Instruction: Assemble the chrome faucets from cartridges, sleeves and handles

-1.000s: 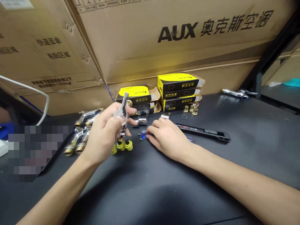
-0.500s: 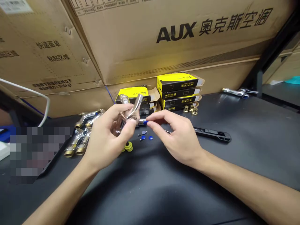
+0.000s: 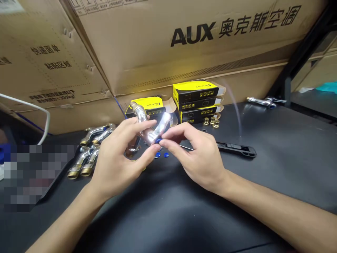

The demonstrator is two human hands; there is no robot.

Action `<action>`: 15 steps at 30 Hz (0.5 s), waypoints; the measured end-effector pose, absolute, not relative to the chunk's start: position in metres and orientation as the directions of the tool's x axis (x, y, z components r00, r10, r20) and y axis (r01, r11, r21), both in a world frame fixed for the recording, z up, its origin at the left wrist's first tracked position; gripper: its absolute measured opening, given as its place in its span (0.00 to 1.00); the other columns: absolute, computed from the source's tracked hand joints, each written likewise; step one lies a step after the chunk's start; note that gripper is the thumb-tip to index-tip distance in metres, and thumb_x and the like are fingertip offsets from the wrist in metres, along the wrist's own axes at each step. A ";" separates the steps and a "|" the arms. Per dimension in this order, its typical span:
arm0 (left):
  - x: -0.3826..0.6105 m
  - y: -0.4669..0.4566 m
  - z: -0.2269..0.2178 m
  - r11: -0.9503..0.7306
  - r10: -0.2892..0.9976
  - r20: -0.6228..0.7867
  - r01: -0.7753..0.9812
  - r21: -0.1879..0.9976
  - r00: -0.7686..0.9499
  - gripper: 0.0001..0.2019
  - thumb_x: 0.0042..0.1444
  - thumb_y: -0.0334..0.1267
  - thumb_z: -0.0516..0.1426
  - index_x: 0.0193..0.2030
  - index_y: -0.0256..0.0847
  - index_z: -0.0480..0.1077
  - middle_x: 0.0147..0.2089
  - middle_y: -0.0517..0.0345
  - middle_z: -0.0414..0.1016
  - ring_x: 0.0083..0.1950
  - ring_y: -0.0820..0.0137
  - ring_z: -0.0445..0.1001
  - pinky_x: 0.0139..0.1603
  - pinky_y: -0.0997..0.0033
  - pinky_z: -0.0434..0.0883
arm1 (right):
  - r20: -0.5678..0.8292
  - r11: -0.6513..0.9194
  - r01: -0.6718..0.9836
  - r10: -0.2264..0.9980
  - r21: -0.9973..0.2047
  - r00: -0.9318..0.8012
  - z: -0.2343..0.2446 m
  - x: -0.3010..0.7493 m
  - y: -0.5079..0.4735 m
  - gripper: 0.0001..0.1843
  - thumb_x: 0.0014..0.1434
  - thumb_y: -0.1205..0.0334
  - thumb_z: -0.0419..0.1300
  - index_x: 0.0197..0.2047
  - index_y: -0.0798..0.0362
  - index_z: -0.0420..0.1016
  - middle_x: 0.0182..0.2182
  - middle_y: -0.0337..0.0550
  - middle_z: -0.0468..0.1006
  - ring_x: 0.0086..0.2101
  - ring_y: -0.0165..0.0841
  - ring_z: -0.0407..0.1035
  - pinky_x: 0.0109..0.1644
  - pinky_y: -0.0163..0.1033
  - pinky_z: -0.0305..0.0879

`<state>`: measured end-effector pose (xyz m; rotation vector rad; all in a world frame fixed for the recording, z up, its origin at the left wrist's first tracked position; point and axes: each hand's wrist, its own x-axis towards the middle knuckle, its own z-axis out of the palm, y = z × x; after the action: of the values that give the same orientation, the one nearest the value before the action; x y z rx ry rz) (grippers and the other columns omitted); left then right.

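My left hand (image 3: 113, 161) is wrapped round a chrome tap (image 3: 140, 111), its spout end pointing up and its lever handle (image 3: 163, 123) turned to the right. A small blue cap (image 3: 158, 140) is pinched between the thumb and forefinger of my right hand (image 3: 197, 156), touching the tap at the foot of the lever. Behind the right fingers a thin metal rod (image 3: 186, 148) shows; whether it lies in the palm is hidden. More blue caps (image 3: 166, 155) lie on the table just beneath the hands.
Several chrome taps (image 3: 88, 160) with brass threads lie at left, near a pixelated dark object (image 3: 37, 175). Yellow-black boxes (image 3: 196, 95) stand stacked at the back. Brass fittings (image 3: 216, 123), a black box cutter (image 3: 237, 149) and another tap (image 3: 264, 102) lie to the right.
My right hand has brought the blue cap left against the tap. The tap has turned in my left hand, so its lever leans more to the right. The view has shifted slightly.
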<state>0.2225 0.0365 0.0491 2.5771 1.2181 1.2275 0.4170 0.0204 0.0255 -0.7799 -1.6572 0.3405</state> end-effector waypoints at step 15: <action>0.218 0.039 0.043 -0.662 0.718 0.627 0.573 0.483 0.301 0.15 0.58 0.38 0.60 0.53 0.49 0.70 0.55 0.55 0.76 0.45 0.61 0.76 0.46 0.59 0.72 | 0.510 0.536 0.241 0.844 -0.809 -0.168 0.021 0.417 0.022 0.09 0.66 0.55 0.63 0.36 0.50 0.70 0.26 0.31 0.76 0.25 0.25 0.69 0.32 0.31 0.65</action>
<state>0.2176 0.0387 0.0435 2.3938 1.2008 1.2920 0.4173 0.0220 0.0207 -0.9208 -1.6956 0.6975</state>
